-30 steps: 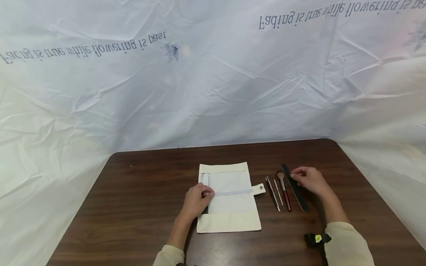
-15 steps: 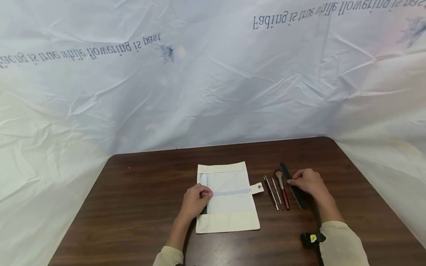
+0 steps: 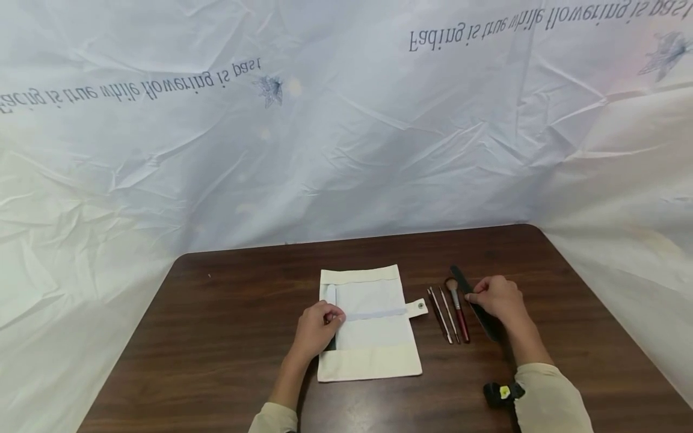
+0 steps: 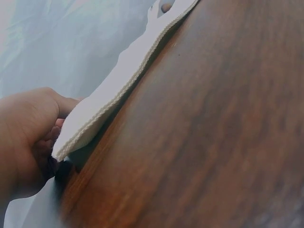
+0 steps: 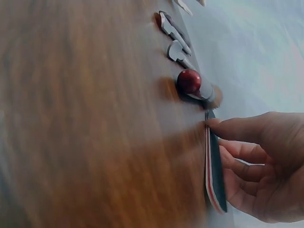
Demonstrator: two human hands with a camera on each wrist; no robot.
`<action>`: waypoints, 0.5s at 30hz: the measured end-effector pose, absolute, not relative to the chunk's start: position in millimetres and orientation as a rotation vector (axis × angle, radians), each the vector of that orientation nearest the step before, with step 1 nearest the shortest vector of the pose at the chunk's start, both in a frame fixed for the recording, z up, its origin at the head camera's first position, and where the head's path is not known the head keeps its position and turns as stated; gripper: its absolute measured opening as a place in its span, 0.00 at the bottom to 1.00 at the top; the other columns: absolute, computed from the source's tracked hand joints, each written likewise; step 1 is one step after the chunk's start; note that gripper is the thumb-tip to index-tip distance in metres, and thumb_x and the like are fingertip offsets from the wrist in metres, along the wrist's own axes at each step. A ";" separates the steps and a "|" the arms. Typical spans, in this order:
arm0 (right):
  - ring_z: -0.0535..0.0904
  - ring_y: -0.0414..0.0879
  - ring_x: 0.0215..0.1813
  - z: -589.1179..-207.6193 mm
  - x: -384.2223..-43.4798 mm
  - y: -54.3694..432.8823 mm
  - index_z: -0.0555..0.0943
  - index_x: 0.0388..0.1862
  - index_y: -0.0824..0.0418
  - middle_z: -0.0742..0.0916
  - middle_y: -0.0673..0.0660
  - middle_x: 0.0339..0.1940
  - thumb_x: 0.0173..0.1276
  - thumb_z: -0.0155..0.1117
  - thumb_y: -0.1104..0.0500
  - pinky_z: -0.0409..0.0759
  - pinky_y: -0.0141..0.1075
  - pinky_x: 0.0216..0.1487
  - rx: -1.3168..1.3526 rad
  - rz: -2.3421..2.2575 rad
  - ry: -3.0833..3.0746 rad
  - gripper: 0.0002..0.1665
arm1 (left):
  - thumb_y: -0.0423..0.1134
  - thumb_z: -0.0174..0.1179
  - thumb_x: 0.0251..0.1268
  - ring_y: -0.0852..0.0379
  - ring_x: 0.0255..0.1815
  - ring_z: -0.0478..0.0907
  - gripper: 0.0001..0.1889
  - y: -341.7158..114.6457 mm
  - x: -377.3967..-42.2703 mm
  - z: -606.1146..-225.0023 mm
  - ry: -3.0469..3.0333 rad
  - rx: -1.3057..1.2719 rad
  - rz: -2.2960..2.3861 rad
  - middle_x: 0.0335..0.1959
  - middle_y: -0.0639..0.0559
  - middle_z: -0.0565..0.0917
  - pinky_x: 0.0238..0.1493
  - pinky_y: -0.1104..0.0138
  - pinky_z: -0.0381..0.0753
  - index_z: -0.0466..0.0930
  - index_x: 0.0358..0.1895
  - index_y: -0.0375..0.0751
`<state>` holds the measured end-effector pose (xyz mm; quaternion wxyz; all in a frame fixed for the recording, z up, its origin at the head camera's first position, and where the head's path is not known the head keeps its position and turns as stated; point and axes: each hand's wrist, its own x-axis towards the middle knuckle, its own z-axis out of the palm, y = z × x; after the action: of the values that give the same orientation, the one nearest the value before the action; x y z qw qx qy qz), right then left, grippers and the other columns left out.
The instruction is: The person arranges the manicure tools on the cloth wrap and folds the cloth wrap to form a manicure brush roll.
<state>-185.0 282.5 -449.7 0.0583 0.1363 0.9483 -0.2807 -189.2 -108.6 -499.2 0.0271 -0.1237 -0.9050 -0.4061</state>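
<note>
My left hand (image 3: 319, 328) is at the left side of an opened cream cloth tool pouch (image 3: 373, 364), thumb and index finger pinching at its elastic band (image 3: 373, 314). A flat tool (image 3: 331, 293), pale at the top and dark lower down, is tucked in the pouch's left edge, partly hidden by that hand. My right hand (image 3: 500, 299) pinches a long dark nail file (image 5: 217, 175) by its edges; in the right wrist view its pale and red layered side shows. The file lies at a slant, close over the table.
Left of the file lie a red-handled brush (image 3: 461, 316), a thin metal tool (image 3: 449, 313) and a dark-and-silver slender tool (image 3: 440, 316). The pouch's snap tab (image 3: 417, 308) points toward them. Brown wooden table (image 3: 227, 349); white sheeting (image 3: 325, 150) hangs behind and beside it.
The right hand now grips the nail file a little further left, after its fingers settled on the file's edge. The left hand stays on the pouch. The head view has shifted slightly.
</note>
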 end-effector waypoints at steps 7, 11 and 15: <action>0.82 0.58 0.41 -452.3 -188.5 283.3 0.83 0.50 0.71 0.86 0.71 0.46 0.67 0.69 0.55 0.80 0.45 0.40 0.400 -0.944 2.821 0.22 | 0.34 0.66 0.66 0.65 0.26 0.68 0.03 -109.0 -188.0 -498.3 -2.797 -0.377 -1.257 0.25 0.56 0.76 0.30 0.72 0.67 0.89 0.34 0.44; 0.83 0.53 0.39 -454.6 -190.6 287.0 0.83 0.49 0.72 0.87 0.69 0.43 0.68 0.69 0.55 0.80 0.43 0.39 0.355 -0.998 2.795 0.21 | 0.34 0.66 0.65 0.65 0.26 0.68 0.04 -109.4 -187.7 -498.1 -2.797 -0.367 -1.253 0.25 0.56 0.76 0.31 0.72 0.67 0.89 0.33 0.43; 0.85 0.51 0.37 -456.5 -191.0 292.0 0.81 0.52 0.75 0.87 0.69 0.41 0.69 0.68 0.55 0.83 0.42 0.38 0.320 -1.080 2.748 0.24 | 0.34 0.66 0.66 0.64 0.26 0.68 0.04 -109.1 -187.7 -497.3 -2.803 -0.368 -1.256 0.25 0.56 0.76 0.31 0.72 0.67 0.89 0.33 0.43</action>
<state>-191.0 292.0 -456.5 0.0856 0.1074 0.9218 -0.3624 -187.7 -109.1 -497.3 0.0241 -0.1190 -0.9059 -0.4058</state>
